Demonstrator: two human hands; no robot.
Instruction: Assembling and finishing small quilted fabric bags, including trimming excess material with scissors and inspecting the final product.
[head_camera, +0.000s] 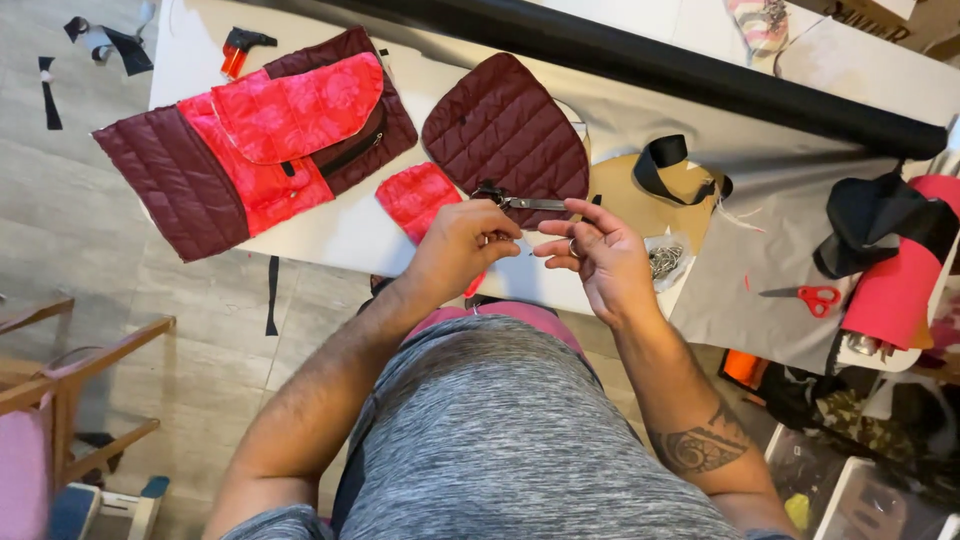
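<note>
Both hands hover together above the near edge of the table (340, 235). On my left hand (460, 250) the grip pinches closed at thumb and forefinger, but whatever sits between them is too small for me to tell. My right hand (600, 258) is loosely spread, fingers curled, with a small metal ring (573, 248) held against the fingertips. Just beyond the hands lie dark-handled scissors (520, 202) on a maroon quilted panel (505, 135). A red fabric piece (418, 198) lies left of them, a half-made maroon and red bag (255, 145) farther left. Right of my hand sits a pile of metal rings (665, 260); red-handled scissors (805, 296) lie well right on grey cloth (760, 250).
</note>
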